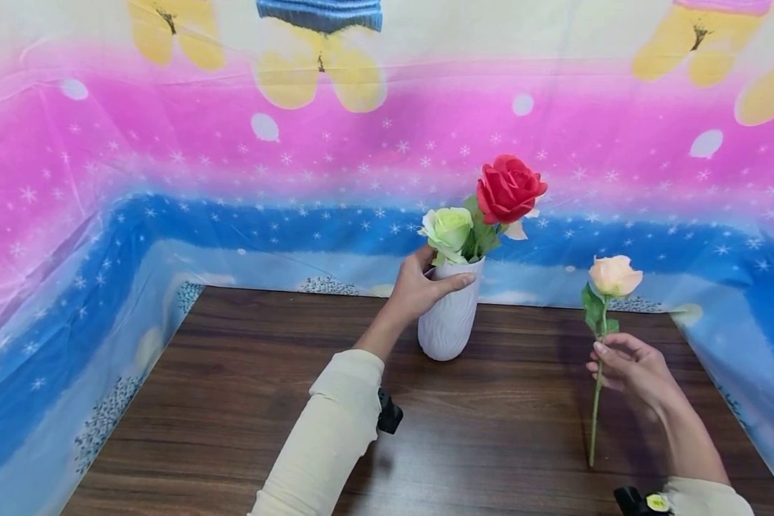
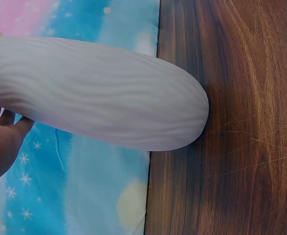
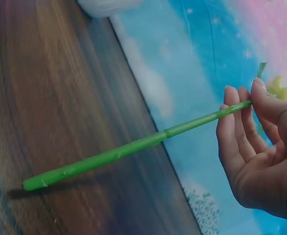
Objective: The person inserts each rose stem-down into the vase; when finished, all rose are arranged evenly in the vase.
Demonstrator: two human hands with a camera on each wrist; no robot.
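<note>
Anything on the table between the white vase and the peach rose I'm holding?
No. In the head view, only bare wooden table lies between the white vase and the peach rose held in the right hand.

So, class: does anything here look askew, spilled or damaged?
Nothing stands out. The white vase stands upright, held by the left hand; the right hand pinches the peach rose upright.

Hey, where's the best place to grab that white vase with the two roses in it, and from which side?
Grip the white vase around its narrower neck just under the rim, coming from the side, as the left hand does. The green rose and red rose fill the mouth, so a top approach looks blocked, and the belly is wider.
</note>
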